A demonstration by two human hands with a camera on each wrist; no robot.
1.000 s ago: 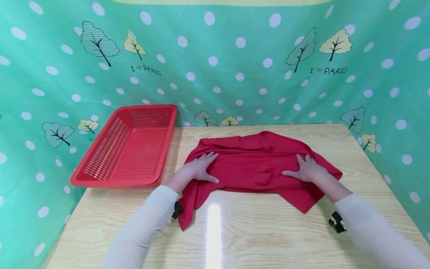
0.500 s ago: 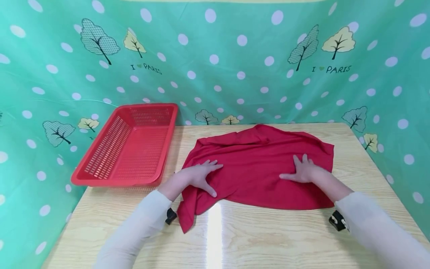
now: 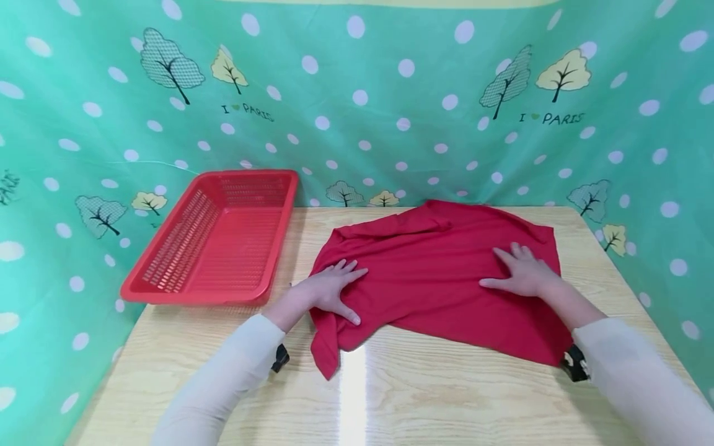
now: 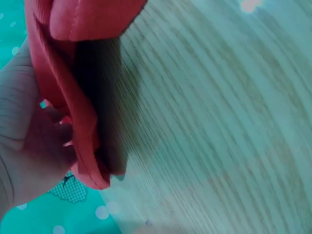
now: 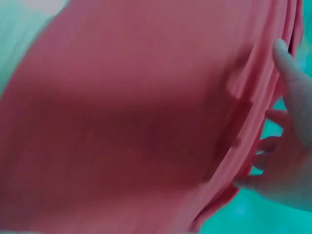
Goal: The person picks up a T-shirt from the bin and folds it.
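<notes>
A crimson-red cloth of soft, wrinkled fabric point(image 3: 424, 272) lies spread over the pale wood-grained table point(image 3: 435, 396), mostly flat, with a thick gathered fold at its eleven o'clock edge and a narrow, doubled-over tail pointing to eight o'clock; its smooth lower edge slants down to a corner at four o'clock. On the cloth's nine o'clock side is the person's left hand point(image 3: 333, 292), its grip released, fingers and thumb spread over the fabric; in the left wrist view a folded red edge stands just in front of the fingers. At three o'clock is the right hand point(image 3: 521, 272), its grip likewise released, thumb pointing inward and fingers apart; the right wrist view shows the hand beside the folds at the cloth's edge, with a dark shadow across the red fabric. Whether either hand's fingertips press on the cloth cannot be told. Both forearms wear white long sleeves point(image 3: 223, 371), and a small black device point(image 3: 281, 358) shows under the left wrist. Between nine and ten o'clock from the cloth, just beside it, sits a red rectangular plastic basket with perforated walls point(image 3: 189, 300). At twelve o'clock, behind the table, hangs a turquoise fabric backdrop with white dots and printed trees point(image 3: 390, 142).
</notes>
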